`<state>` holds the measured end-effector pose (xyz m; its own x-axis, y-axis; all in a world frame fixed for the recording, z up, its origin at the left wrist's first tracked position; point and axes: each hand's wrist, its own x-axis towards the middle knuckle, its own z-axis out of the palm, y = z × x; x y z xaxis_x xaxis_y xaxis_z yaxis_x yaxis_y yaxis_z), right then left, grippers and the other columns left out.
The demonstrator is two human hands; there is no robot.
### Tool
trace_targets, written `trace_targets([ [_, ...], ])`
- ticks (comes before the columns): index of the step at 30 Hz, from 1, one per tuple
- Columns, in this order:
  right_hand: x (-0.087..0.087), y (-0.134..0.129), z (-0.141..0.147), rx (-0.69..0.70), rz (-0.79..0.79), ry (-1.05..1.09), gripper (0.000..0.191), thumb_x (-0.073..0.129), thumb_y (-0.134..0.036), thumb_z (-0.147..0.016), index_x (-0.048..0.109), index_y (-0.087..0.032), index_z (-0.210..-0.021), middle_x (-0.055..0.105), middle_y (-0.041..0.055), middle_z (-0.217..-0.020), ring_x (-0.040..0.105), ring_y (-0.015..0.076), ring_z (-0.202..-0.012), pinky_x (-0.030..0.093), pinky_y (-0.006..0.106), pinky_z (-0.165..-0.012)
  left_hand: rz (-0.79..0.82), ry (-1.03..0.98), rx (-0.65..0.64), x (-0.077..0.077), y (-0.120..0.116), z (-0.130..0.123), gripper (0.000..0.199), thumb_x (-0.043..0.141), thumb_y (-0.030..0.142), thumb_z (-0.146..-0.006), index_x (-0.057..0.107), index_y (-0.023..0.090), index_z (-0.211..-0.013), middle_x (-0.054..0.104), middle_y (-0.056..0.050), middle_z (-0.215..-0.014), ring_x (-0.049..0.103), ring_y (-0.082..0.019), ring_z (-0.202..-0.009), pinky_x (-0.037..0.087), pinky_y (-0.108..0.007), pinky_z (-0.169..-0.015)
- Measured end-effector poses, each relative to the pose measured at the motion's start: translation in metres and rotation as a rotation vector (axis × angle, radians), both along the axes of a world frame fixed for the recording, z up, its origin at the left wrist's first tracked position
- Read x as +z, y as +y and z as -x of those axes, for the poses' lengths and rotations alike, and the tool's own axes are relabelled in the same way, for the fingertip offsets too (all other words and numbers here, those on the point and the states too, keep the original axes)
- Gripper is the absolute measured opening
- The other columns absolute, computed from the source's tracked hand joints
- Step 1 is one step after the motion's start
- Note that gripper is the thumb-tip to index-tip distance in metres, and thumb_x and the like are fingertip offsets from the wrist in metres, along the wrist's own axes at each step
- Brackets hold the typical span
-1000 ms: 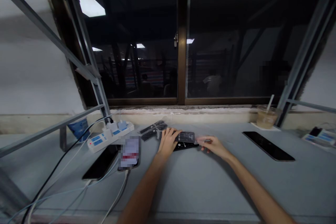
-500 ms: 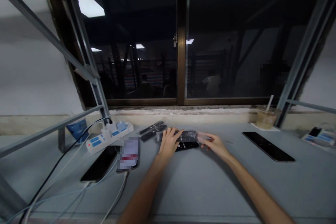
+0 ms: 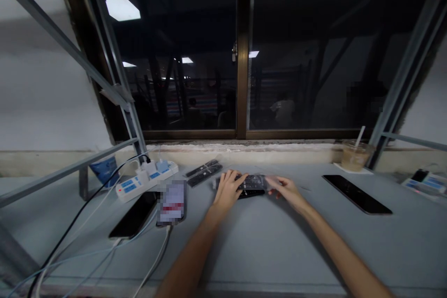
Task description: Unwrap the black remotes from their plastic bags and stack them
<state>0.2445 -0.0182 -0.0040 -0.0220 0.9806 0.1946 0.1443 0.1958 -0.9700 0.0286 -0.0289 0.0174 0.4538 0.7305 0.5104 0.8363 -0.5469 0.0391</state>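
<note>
Under left hand (image 3: 228, 188): remote (image 3: 255, 182) (partly covered).

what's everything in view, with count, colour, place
Plastic-wrapped remote: one, black, between hands
Slim remote: one, black, partly beneath it
Thin remotes: two, black, left of hands
Rectangular phones: three, dark or lit, two left, one right
Plastic power strip: one, white-blue, left rear
Soft packet: one, blue, left of strip
Plastic straw cup: one, tan, right rear
Boxy item: one, white, right edge
Cables: several, white, blue, black, left
Table: one, grey, underneath
Glass window: one, dark, behind
Metal bars: several, grey, both sides
Left hand: one, on wrapped remote
Right hand: one, at its end
</note>
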Motion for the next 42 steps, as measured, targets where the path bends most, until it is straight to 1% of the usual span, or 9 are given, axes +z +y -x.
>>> trace_targets([
  [11, -0.001, 0.001, 0.000, -0.018, 0.006, 0.003, 0.051, 0.067, -0.051, -0.062, 0.069, -0.012, -0.095, 0.067, 0.0068, -0.065, 0.059, 0.0140, -0.054, 0.038, 0.020, -0.041, -0.142, 0.013, -0.061, -0.004, 0.002, 0.001, 0.055, 0.059, 0.009, -0.075, 0.045, 0.028, -0.125, 0.054, -0.003, -0.109, 0.044, -0.021, -0.100, 0.037, -0.034, -0.082],
  [16, 0.000, 0.002, 0.000, -0.001, -0.035, -0.013, 0.045, 0.068, -0.050, -0.061, 0.071, -0.013, -0.086, 0.069, 0.0091, -0.077, 0.058, 0.0131, -0.054, 0.038, 0.021, -0.040, -0.153, 0.037, -0.053, -0.001, 0.001, 0.003, 0.052, 0.055, 0.008, -0.076, 0.046, 0.027, -0.124, 0.055, -0.004, -0.109, 0.044, -0.022, -0.102, 0.036, -0.035, -0.083],
  [20, 0.001, 0.003, -0.001, 0.011, -0.097, -0.037, 0.038, 0.067, -0.049, -0.061, 0.072, -0.015, -0.076, 0.067, 0.0107, -0.098, 0.055, 0.0104, -0.052, 0.037, 0.021, -0.039, -0.155, 0.043, -0.035, 0.001, 0.004, 0.007, 0.055, 0.053, 0.005, -0.075, 0.046, 0.027, -0.125, 0.055, -0.003, -0.109, 0.044, -0.022, -0.101, 0.035, -0.035, -0.083],
  [23, 0.003, 0.004, -0.005, -0.046, -0.134, -0.001, 0.034, 0.066, -0.047, -0.062, 0.071, -0.014, -0.068, 0.065, 0.0106, -0.104, 0.057, 0.0123, -0.061, 0.037, 0.020, -0.041, -0.158, 0.008, -0.007, 0.003, 0.007, 0.012, 0.058, 0.053, 0.002, -0.072, 0.047, 0.027, -0.124, 0.056, -0.003, -0.109, 0.044, -0.022, -0.102, 0.035, -0.036, -0.085],
  [28, 0.007, 0.008, -0.013, -0.306, -0.056, 0.278, 0.033, 0.066, -0.044, -0.059, 0.067, -0.014, -0.075, 0.068, 0.0069, -0.082, 0.059, 0.0148, -0.061, 0.034, 0.020, -0.038, -0.154, -0.109, 0.090, 0.004, 0.009, 0.018, 0.051, 0.050, 0.002, -0.073, 0.052, 0.027, -0.118, 0.058, -0.003, -0.105, 0.046, -0.021, -0.100, 0.035, -0.035, -0.084],
  [33, 0.010, 0.012, -0.014, -0.354, 0.025, 0.564, 0.028, 0.050, -0.048, -0.069, 0.051, -0.020, -0.069, 0.056, -0.0027, -0.053, 0.055, 0.0124, -0.043, 0.033, 0.020, -0.034, -0.140, -0.140, 0.107, 0.003, 0.008, 0.016, 0.030, 0.047, 0.011, -0.080, 0.060, 0.026, -0.103, 0.059, -0.003, -0.100, 0.048, -0.021, -0.097, 0.035, -0.036, -0.084],
  [37, 0.008, 0.013, -0.019, -0.465, 0.009, 0.598, 0.027, 0.043, -0.048, -0.075, 0.041, -0.023, -0.067, 0.045, -0.0077, -0.044, 0.043, 0.0093, -0.033, 0.030, 0.021, -0.032, -0.092, -0.213, 0.182, 0.002, 0.010, 0.017, 0.029, 0.042, 0.011, -0.081, 0.058, 0.023, -0.102, 0.060, -0.005, -0.101, 0.050, -0.022, -0.098, 0.035, -0.037, -0.085],
  [40, 0.006, 0.012, -0.026, -0.590, -0.007, 0.571, 0.025, 0.044, -0.045, -0.075, 0.039, -0.023, -0.065, 0.038, -0.0093, -0.042, 0.036, 0.0081, -0.031, 0.025, 0.020, -0.029, -0.060, -0.392, 0.265, 0.003, 0.013, 0.020, 0.029, 0.037, 0.012, -0.083, 0.054, 0.020, -0.105, 0.061, -0.006, -0.106, 0.053, -0.022, -0.102, 0.034, -0.038, -0.087],
  [42, 0.006, 0.011, -0.029, -0.644, 0.024, 0.547, 0.020, 0.046, -0.041, -0.074, 0.043, -0.023, -0.067, 0.037, -0.0092, -0.042, 0.033, 0.0077, -0.032, 0.023, 0.020, -0.028, -0.044, -0.520, 0.324, 0.003, 0.015, 0.022, 0.028, 0.034, 0.015, -0.086, 0.052, 0.019, -0.107, 0.061, -0.007, -0.109, 0.054, -0.022, -0.104, 0.034, -0.038, -0.088],
])
